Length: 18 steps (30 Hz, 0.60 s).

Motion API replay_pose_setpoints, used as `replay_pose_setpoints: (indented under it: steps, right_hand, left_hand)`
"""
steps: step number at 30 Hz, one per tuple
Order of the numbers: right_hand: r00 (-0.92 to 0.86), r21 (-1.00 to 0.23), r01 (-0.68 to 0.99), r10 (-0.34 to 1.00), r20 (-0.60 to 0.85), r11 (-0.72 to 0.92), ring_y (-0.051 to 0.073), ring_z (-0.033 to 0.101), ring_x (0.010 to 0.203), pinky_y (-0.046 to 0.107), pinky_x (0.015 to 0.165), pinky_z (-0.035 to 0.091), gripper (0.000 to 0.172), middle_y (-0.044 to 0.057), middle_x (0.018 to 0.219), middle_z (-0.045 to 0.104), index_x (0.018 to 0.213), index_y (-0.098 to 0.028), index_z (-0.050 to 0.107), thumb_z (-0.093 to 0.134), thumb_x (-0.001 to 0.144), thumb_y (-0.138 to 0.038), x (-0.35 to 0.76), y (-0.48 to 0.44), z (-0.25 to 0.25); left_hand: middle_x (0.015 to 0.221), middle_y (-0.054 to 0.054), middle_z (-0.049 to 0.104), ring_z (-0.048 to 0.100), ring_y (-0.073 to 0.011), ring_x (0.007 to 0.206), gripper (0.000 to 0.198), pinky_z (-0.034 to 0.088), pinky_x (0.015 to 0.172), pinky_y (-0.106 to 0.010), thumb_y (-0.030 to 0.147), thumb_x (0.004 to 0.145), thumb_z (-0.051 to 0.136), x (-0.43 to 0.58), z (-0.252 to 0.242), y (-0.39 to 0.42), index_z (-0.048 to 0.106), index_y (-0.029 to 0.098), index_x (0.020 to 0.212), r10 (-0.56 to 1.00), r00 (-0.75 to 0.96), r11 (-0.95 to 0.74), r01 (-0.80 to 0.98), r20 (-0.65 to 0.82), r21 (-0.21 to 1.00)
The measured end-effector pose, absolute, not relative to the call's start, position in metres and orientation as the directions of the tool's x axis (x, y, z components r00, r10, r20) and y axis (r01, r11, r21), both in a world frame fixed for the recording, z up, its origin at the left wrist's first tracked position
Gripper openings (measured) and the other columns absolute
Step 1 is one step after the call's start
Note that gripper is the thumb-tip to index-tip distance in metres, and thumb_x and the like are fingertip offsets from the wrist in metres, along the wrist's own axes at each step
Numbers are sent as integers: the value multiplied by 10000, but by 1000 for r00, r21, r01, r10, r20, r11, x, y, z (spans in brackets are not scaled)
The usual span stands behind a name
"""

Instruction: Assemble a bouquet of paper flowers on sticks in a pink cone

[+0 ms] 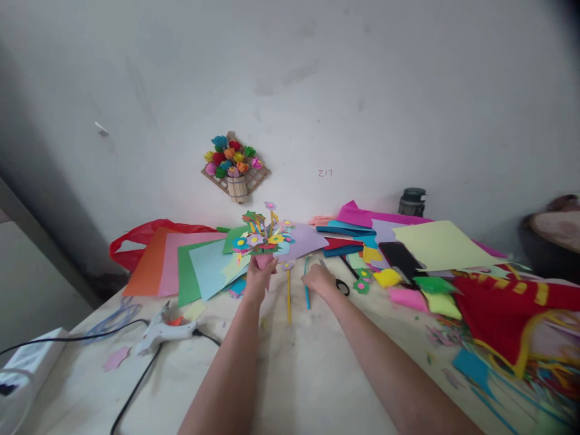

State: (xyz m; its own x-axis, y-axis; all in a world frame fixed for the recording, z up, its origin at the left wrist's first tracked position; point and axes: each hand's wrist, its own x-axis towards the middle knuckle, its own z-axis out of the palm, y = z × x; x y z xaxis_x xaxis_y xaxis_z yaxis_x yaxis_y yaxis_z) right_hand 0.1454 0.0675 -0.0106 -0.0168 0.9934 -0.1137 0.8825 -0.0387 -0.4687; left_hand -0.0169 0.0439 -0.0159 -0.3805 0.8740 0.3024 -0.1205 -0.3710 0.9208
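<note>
My left hand is closed around a pink pot filled with colourful paper flowers on stems. A single flower on a yellow stick lies on the table between my hands. My right hand rests lower on the table, fingers curled at a thin blue strip and seemingly pinching it. Part of the strip is hidden behind the fingertips. Just beside that hand shows the black handle of a pair of scissors, partly covered by the hand.
On the left lie a glue gun, its cable and a power strip. Coloured sheets line the wall. To the right are a phone, clay-like packets, red fabric and a dark bottle. A flower ornament hangs above.
</note>
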Motion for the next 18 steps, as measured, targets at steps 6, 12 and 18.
replay_pose_setpoints:
  steps: [6, 12, 18]
  right_hand:
    - [-37, -897, 436, 994, -101, -75, 94, 476, 400, 209, 388, 364, 96, 24, 583, 628, 687, -157, 551, 491, 721, -224, 161, 71, -12]
    - [-95, -1000, -7, 995, 13, 12, 51, 414, 370, 179, 367, 359, 140, -18, 552, 602, 672, -163, 521, 615, 656, -266, 175, 68, -2]
    - [-180, -938, -345, 983, 30, -34, 75, 496, 400, 194, 392, 416, 201, 24, 597, 666, 673, -153, 550, 694, 536, -186, 179, 73, 0]
  left_hand:
    - [644, 30, 578, 508, -86, 513, 443, 445, 552, -264, 356, 549, 780, -17, -16, 43, 515, 150, 839, 897, -342, -349, -159, 280, 924]
    - [651, 14, 594, 506, -84, 515, 428, 425, 534, -249, 367, 557, 776, -18, -18, 43, 524, 148, 825, 918, -284, -347, -244, 275, 905]
    - [749, -29, 647, 593, -144, 657, 499, 472, 632, -285, 309, 448, 827, -16, -20, 45, 581, 146, 850, 921, -305, -331, -277, 244, 902]
